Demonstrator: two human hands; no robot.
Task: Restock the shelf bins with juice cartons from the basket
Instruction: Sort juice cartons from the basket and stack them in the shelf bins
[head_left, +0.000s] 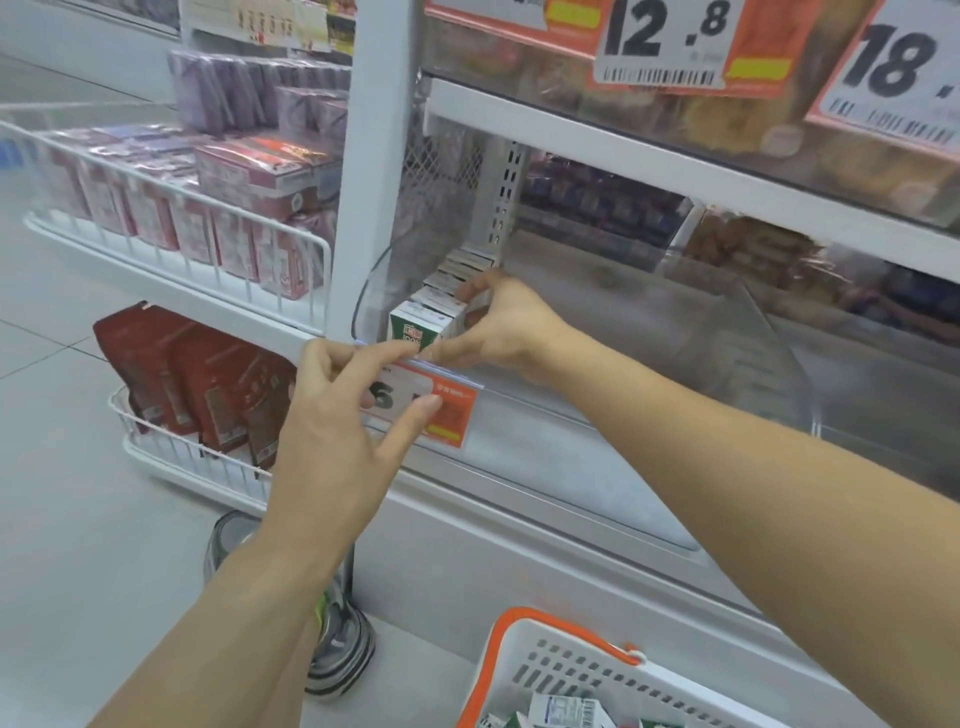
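Observation:
A row of green-and-white juice cartons (422, 318) stands at the left end of a clear plastic shelf bin (675, 364). My right hand (506, 325) reaches into the bin and grips the front cartons, thumb on top and fingers along their right side. My left hand (343, 415) holds the bin's front rim, fingers curled over the edge and thumb under the orange price label (447, 410). A white basket with an orange handle (561, 670) sits at the bottom right, with several cartons (566, 712) lying in it.
Most of the bin to the right of the carton row holds nothing. Wire racks on the left carry pink boxes (218, 208) and red pouches (197, 384). Large price tags (670, 41) hang above. A shoe (337, 649) is on the floor below.

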